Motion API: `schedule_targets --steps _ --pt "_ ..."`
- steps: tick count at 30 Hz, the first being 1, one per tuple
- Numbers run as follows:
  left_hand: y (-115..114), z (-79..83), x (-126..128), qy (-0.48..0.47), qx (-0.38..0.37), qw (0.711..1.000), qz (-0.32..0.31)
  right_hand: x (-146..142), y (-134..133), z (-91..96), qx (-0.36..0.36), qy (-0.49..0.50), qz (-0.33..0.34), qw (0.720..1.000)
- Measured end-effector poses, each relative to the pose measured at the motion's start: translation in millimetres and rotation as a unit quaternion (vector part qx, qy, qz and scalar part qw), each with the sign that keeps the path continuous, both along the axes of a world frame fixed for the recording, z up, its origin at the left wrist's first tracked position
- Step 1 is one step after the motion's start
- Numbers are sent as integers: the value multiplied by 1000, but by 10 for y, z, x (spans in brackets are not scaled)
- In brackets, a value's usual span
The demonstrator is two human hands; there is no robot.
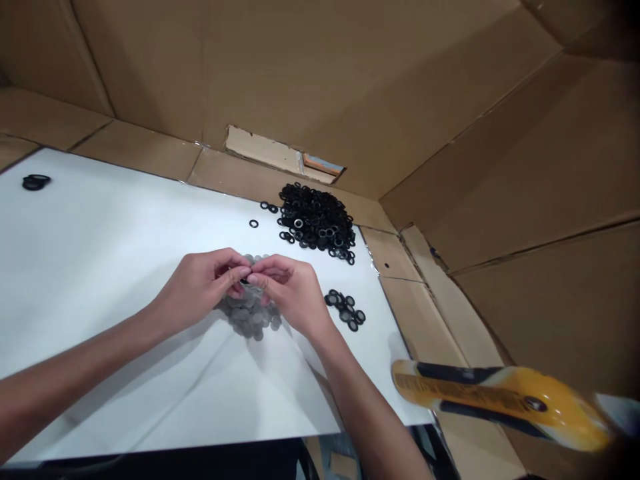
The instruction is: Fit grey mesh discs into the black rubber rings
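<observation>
My left hand [210, 280] and my right hand [287, 287] meet fingertip to fingertip above the white board. Between their pinched thumbs and fingers a small black rubber ring [245, 281] shows in part; the fingers cover most of it. Right below them lies a heap of small round grey discs [245, 319], partly hidden by both hands. To the right of my right hand is a small group of black rings with grey discs set in them [346, 309]. A large pile of loose black rings [317, 217] lies beyond the hands.
A few single rings [254, 224] lie left of the pile, and several larger black rings [36, 182] sit at the board's far left. Cardboard walls [300, 73] enclose the white board [125, 227]. A yellow and black bottle-like object [500, 397] juts in at the lower right.
</observation>
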State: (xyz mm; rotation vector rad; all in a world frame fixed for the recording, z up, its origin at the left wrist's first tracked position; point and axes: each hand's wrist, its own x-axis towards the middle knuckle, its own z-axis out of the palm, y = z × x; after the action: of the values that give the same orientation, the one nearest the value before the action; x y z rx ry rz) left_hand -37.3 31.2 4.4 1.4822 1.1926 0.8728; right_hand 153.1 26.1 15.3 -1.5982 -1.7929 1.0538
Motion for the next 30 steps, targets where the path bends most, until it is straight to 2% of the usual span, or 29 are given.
schedule_targets --steps 5,10,13,16,19,20,22,25,30 --pt "4 -153 -33 -58 -40 996 51 150 -24 -77 37 -104 10 994" --pt "-12 -208 -12 -101 -80 991 36 207 -20 -184 49 -157 31 986" --pt "-63 -221 1 -111 -102 988 23 209 -41 -163 71 -158 21 985" --pt "-116 -215 21 -101 -110 988 27 206 -73 -75 82 -102 -34 991" --pt "-166 -179 54 -69 -121 989 58 152 -123 9 -9 49 -100 994" --pt "-182 -161 66 -68 -125 988 62 123 -142 23 -44 101 -117 987" --pt "-214 -127 88 -71 -126 988 57 66 -178 23 -65 169 -143 973" --pt "-255 -92 113 -67 -120 990 41 14 -215 -19 -35 184 -149 971" --pt "-297 -93 134 -37 -96 994 30 11 -252 -51 62 106 -133 983"
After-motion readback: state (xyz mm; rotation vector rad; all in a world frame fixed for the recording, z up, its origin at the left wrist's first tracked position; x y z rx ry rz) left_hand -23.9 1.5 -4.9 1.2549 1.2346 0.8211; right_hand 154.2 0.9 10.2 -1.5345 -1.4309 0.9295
